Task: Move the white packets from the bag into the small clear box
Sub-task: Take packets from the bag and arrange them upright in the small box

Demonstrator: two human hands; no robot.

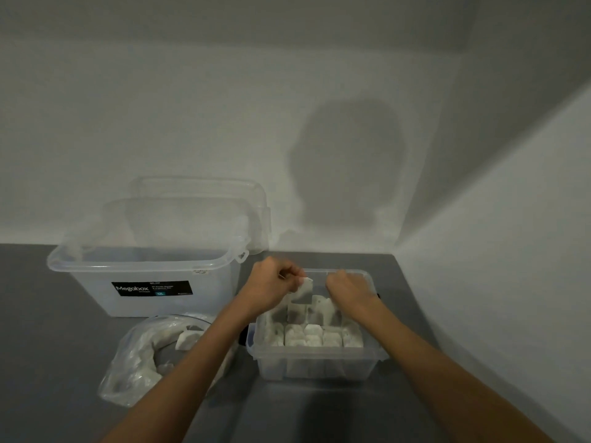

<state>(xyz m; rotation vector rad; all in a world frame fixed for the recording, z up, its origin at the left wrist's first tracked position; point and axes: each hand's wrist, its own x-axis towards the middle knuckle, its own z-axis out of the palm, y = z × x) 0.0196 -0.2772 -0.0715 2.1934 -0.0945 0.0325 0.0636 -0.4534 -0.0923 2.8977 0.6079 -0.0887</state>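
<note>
Pinching one white packet [306, 290] by its top corner between the curled fingers and thumb of the left hand [271, 282], above the far left part of the small clear box [319, 367], with the packet hanging down and its lower edge among the upright ones beneath; holding the right hand [347, 287] just beside it, over the far right part of the same box, fingers curled downward, though whether gripping anything cannot be told from this angle; reaching in with both forearms from the near edge of the table [48, 346], the left forearm passing over the right side of the bag [134, 369]; standing toward the far right corner of the grey table, close to the side wall and without a lid, the small clear box with two rows of white packets [319, 337] packed side by side, the near row low and tidy, the far row taller and looser; lying crumpled to the left of that box and nearer the table's near edge, the clear plastic bag, open at the top, with one more packet [187, 341] showing at its mouth and pale blurred shapes inside; standing at the far edge of the table, behind the bag, a large clear box [96, 298], open, bearing a black label [152, 288] reading Megabox; propped upright behind it against the wall, a clear lid [198, 199]; cast on the wall above the hands, a dark rounded shadow [348, 161]
</note>
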